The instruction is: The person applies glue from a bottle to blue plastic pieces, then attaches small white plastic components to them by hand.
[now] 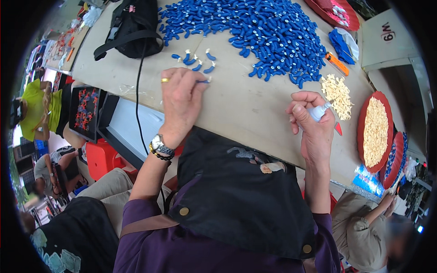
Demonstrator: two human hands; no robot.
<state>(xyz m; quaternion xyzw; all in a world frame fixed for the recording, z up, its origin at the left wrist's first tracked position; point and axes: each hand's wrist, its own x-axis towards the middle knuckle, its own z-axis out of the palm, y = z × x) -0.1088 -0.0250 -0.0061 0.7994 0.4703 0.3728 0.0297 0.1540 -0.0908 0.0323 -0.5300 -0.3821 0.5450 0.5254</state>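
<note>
My left hand (pixel 181 98) pinches a blue piece (pixel 203 81); my right hand (pixel 310 119) grips a small white bottle (pixel 318 112). Finished pieces (pixel 195 60) at twelve o'clock could scatter if bumped.

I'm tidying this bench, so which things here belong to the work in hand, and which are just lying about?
In use:
left hand pinching a small blue piece
right hand gripping a small white bottle
finished blue pieces set apart
blue pile
cream parts

Lying about:
black bag
orange cutter
red tray of cream parts
</note>
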